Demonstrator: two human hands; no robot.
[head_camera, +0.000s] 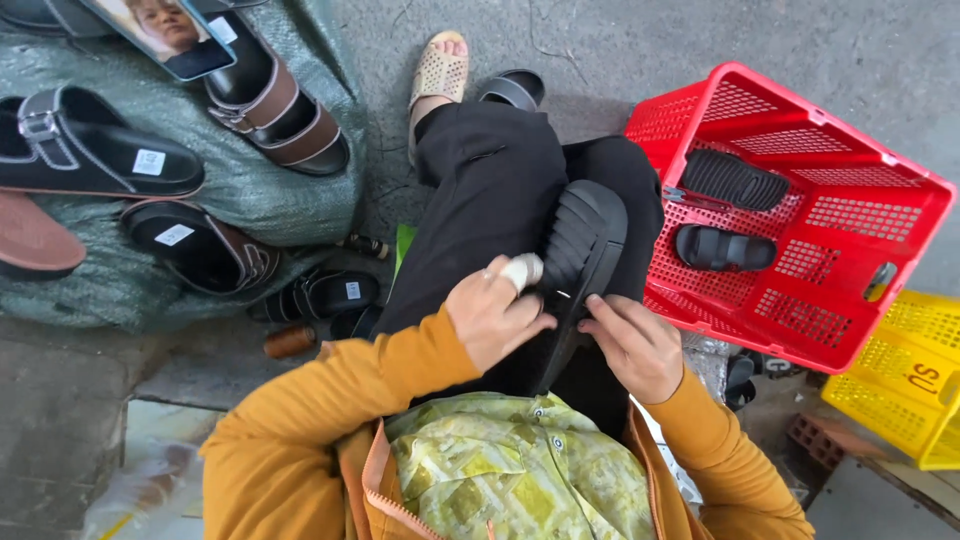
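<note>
Both hands, left (492, 318) and right (632, 345), grip one black ridged sole (580, 255); two soles (730, 215) lie in the red crate (850, 290); finished sandals (150, 150) wait left.

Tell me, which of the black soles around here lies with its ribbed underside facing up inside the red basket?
The upper sole in the red basket shows its ribbed underside. The other one there lies footbed up, and a third is on the lap.

A small footwear workshop on a bare concrete floor (620, 40). Finished sandals (95, 150) lie spread on a green woven sack (250, 190) at the left. At the right stand a red plastic crate (900, 250) holding 2 black soles and a yellow crate (900, 390).
</note>
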